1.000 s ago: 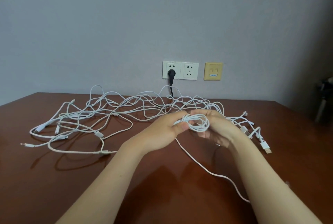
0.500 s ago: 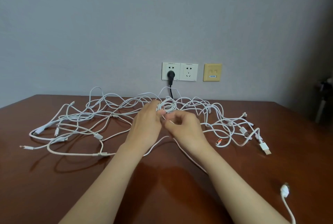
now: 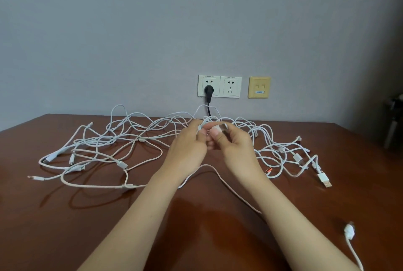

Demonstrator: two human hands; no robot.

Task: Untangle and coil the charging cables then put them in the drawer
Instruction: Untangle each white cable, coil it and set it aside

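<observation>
Hands: left hand [image 3: 188, 150] and right hand [image 3: 236, 150] are up off the wooden table [image 3: 65, 227], fingertips all but meeting.
Left grip: thumb and fingers pinch a small coil [image 3: 206, 120] of white cable, loops bunched at the fingertips.
Right grip: thumb and forefinger pinch a pale connector [image 3: 221, 128] just beside the coil; it's too blurred to name the type.
Where the cables are: the tangle of white charging cables [image 3: 122, 140] sprawls across the table behind and on both sides of the hands. One trailing strand [image 3: 220, 178] arcs over the wood below the wrists.
Drawer: not in view.
Step, by my read: closing off this one coil by wrapping or tucking the connector end round the loops.
Doing it well: left pinch holds every loop flat together while the right feeds the end snugly round. Firm, not tight, so the cord doesn't kink at the connector.
Watch for: loops springing apart if the left pinch slackens. Neighbouring strands lie close behind and could get caught in the wrap.
Also near: a black plug [image 3: 208, 91] sits in the wall socket [image 3: 230, 86]; leave it alone.
</observation>
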